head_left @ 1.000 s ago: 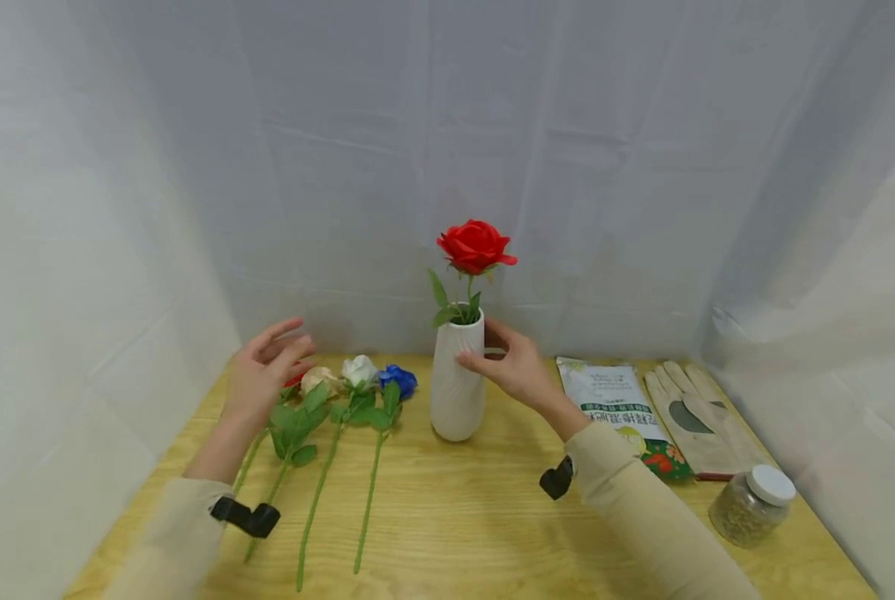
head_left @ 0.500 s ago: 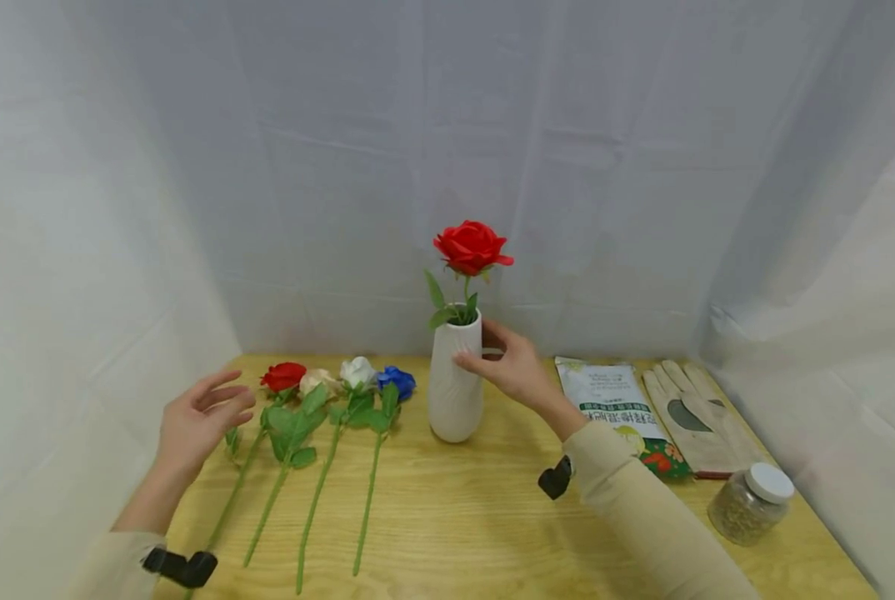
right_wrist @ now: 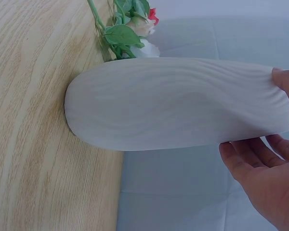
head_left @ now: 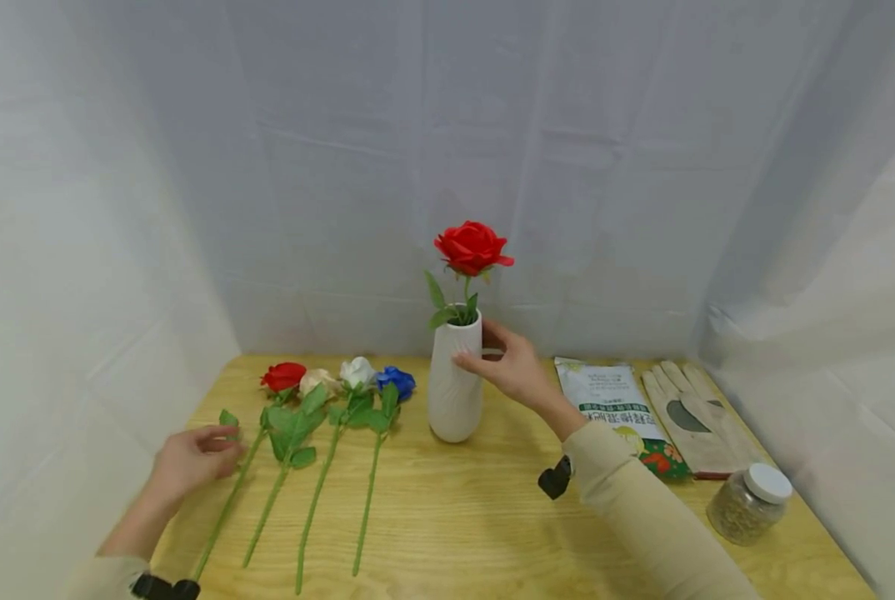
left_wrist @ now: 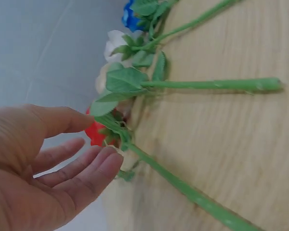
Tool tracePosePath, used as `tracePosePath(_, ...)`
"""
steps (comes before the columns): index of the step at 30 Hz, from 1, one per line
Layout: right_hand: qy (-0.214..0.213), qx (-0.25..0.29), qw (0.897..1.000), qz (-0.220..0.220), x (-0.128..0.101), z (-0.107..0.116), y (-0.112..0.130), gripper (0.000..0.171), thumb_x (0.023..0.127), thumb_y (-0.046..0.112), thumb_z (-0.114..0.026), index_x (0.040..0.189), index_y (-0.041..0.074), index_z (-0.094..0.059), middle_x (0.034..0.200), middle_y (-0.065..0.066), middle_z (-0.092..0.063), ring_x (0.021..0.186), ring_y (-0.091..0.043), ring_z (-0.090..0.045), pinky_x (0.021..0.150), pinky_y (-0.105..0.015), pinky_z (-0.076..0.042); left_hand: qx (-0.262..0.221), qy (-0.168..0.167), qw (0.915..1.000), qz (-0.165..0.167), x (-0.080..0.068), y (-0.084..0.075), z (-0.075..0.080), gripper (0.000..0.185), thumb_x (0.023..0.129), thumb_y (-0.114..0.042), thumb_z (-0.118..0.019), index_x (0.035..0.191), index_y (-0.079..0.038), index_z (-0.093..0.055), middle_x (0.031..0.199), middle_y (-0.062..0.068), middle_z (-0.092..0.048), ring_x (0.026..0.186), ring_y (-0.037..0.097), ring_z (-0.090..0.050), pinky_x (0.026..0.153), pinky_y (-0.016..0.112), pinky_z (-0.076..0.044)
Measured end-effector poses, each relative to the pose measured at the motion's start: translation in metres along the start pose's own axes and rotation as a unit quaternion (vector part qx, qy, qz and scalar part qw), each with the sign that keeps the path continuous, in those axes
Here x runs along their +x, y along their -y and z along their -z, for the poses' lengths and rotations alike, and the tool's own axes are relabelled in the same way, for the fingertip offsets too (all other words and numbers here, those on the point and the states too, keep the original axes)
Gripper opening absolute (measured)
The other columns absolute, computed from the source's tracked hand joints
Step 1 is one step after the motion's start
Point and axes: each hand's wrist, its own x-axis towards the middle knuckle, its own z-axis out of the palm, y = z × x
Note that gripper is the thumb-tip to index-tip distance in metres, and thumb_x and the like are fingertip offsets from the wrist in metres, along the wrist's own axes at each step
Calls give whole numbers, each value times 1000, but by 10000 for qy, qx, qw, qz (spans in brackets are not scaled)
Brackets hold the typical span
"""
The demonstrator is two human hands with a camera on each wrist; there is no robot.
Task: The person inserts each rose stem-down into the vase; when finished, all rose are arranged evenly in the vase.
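A white vase [head_left: 453,392] stands upright on the table with one red rose [head_left: 473,247] in it. My right hand [head_left: 515,367] grips the vase's upper part from the right, thumb on the near side; the right wrist view shows this vase [right_wrist: 168,103] and hand [right_wrist: 269,178] closer. My left hand [head_left: 196,460] is low at the left beside the stem of a lying red rose [head_left: 282,376]. In the left wrist view, its thumb and fingers [left_wrist: 94,168] are spread apart near that green stem [left_wrist: 183,187], with nothing held. Whether they touch its leaves I cannot tell.
Cream [head_left: 318,383], white [head_left: 358,372] and blue [head_left: 397,382] roses lie side by side, stems toward me. At the right are a printed packet [head_left: 614,400], pale gloves [head_left: 698,421] and a white-lidded jar [head_left: 750,504]. White sheeting [head_left: 342,167] hangs behind the table.
My left hand has moved left and down, away from the rose heads to beside the leftmost stem, uncovering the lying red rose. My right hand and the vase have stayed nearly in place.
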Motion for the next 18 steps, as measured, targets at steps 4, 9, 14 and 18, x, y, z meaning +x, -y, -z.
tracePosePath(4, -6, -28, 10000, -5, 1, 0, 0, 73, 94, 35, -82, 157, 17, -50, 142, -10, -64, 126, -34, -67, 99, -46, -61, 28, 135, 9997, 190, 0, 8, -4, 56, 100, -11, -70, 143, 18, -50, 116, 34, -72, 80, 21, -77, 71, 29, -65)
tracePosePath(9, -31, -41, 10000, -19, 0, 0, 1, 72, 93, 35, -82, 156, 17, -51, 142, -9, -65, 125, -32, -67, 99, -45, -61, 277, 154, 9992, 237, 0, 12, -8, 60, 95, -12, -76, 141, 18, -52, 105, 25, -77, 68, 18, -73, 62, 29, -60)
tracePosePath(14, -41, -72, 10000, 7, -1, 1, 1, 73, 94, 35, -82, 157, 16, -50, 144, -10, -64, 126, -34, -66, 99, -45, -61, 328, 106, 9989, 330, 1, 16, -13, 59, 91, -9, -78, 138, 17, -55, 95, 15, -78, 68, 15, -71, 59, 28, -60)
tracePosePath(18, -55, -105, 9999, -49, -1, 1, 1, 72, 94, 37, -82, 156, 18, -51, 144, -7, -64, 126, -30, -67, 100, -45, -61, 576, 56, 9978, 335, 2, 18, -14, 59, 88, -11, -79, 136, 16, -58, 91, 10, -78, 67, 14, -69, 58, 26, -56)
